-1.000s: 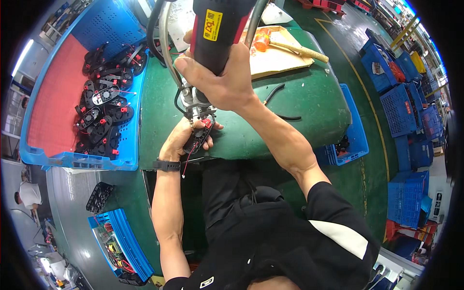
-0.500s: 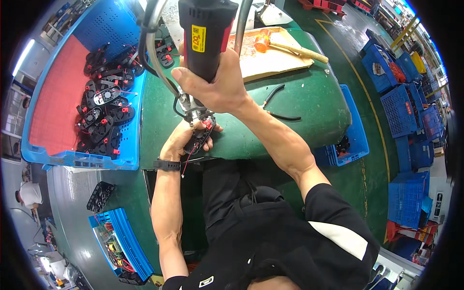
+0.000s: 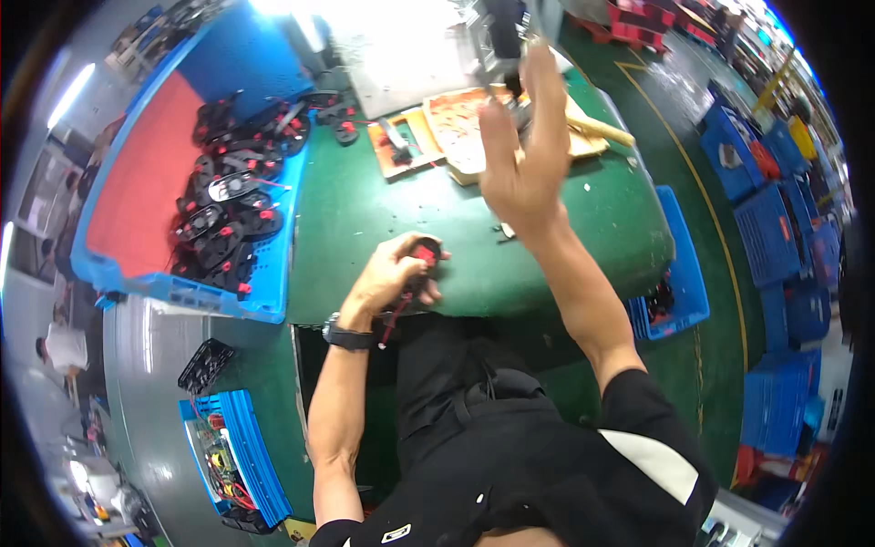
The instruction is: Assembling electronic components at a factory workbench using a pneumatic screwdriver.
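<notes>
My left hand (image 3: pixel 394 278) is closed round a small black oval plastic part (image 3: pixel 427 248) with a red piece on it, just above the front of the green table. A thin red wire (image 3: pixel 392 328) dangles from that part. Raised over the table, my right hand (image 3: pixel 529 150) is open and empty, its fingers stretched out and slightly smeared by motion. Beyond its fingertips hangs a dark power screwdriver (image 3: pixel 504 27), blurred and apart from the palm. A bit of the pliers (image 3: pixel 505 233) shows beside my right wrist; the rest is hidden.
On the left stands a blue crate (image 3: pixel 273 305) with many similar black parts. An orange tray (image 3: pixel 387 164) and a cardboard tray (image 3: pixel 456 128) lie at the table's back, near a wooden mallet handle (image 3: pixel 602 129). A blue bin (image 3: pixel 691 273) sits right of the table (image 3: pixel 365 210).
My right hand has let go of the power screwdriver, which has risen away toward the back. The left hand still holds the black part, with the tool now off it. The view has shifted.
</notes>
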The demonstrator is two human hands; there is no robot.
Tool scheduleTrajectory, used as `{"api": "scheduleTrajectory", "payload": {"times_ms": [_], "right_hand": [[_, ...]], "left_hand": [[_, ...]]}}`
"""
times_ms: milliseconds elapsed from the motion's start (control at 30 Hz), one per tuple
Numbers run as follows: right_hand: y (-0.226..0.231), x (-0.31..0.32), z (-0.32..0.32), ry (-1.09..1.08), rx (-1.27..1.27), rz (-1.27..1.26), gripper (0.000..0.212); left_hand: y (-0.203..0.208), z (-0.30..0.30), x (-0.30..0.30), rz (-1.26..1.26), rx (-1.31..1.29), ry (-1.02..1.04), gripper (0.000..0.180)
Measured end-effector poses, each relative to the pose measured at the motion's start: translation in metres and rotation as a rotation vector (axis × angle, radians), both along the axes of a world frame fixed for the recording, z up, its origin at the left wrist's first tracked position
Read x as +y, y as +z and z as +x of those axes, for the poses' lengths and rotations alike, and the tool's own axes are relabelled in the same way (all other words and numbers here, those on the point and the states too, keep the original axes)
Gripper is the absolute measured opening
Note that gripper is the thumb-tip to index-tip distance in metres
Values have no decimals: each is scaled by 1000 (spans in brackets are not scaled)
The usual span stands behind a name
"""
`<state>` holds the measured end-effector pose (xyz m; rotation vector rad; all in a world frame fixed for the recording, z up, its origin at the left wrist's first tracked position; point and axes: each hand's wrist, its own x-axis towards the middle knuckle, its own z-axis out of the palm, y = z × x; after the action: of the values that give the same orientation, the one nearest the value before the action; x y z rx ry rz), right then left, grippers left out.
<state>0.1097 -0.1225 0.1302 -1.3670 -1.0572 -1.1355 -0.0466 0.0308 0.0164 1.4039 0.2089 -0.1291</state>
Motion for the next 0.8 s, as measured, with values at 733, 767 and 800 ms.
{"api": "scheduleTrajectory", "payload": {"times_ms": [733, 767, 800], "right_hand": [[-172, -277, 122, -19, 1317, 502, 13], [-169, -267, 125, -53, 1246, 365, 17], [-163, -242, 123, -149, 1114, 197, 28]], "left_hand": [[-15, -38, 206, 2317, 342, 677, 28], [-13, -30, 202, 2316, 320, 669, 28], [-10, -25, 199, 2296, 328, 620, 24]]}}
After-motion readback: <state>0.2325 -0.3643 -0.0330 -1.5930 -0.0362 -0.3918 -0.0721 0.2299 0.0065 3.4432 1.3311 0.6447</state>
